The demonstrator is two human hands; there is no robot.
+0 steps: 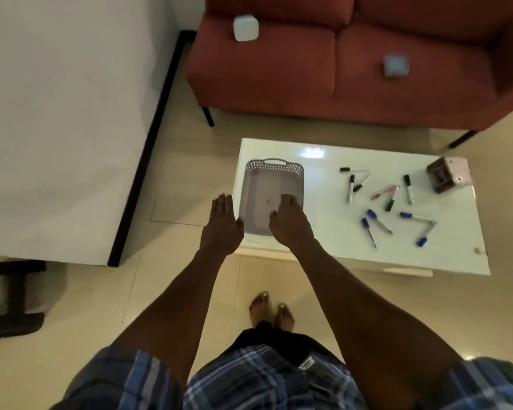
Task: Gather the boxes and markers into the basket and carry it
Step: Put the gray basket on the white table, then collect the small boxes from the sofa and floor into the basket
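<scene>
Your sofa [353, 63], red, spans the top of the view, with two small boxes on its seat: a white box [245, 28] on the left cushion and a bluish box [396, 65] on the right cushion, well apart from each other. A white panel [65, 119] with a dark edge fills the left side. In front of the sofa stands your white table [323, 241] on the tiled floor.

On the table's left end sits the grey basket [271, 180], upright, nothing in it, its handle toward the sofa. At the far right corner lies a pinkish-brown box [449, 178], tilted.

Between basket and that box the markers [388, 202] lie scattered flat on the tabletop, apart from the basket: black-capped ones toward the sofa, a red one and a green one in the middle, blue-capped ones nearest you. None is in the basket.

Your left hand [222, 226] is spread flat, fingers extended, grasping nothing, just beside the basket's left wall. Your right hand [290, 221] hovers over the basket's near right part, fingers loosely curled, holding nothing; whether it touches the rim cannot be told.
</scene>
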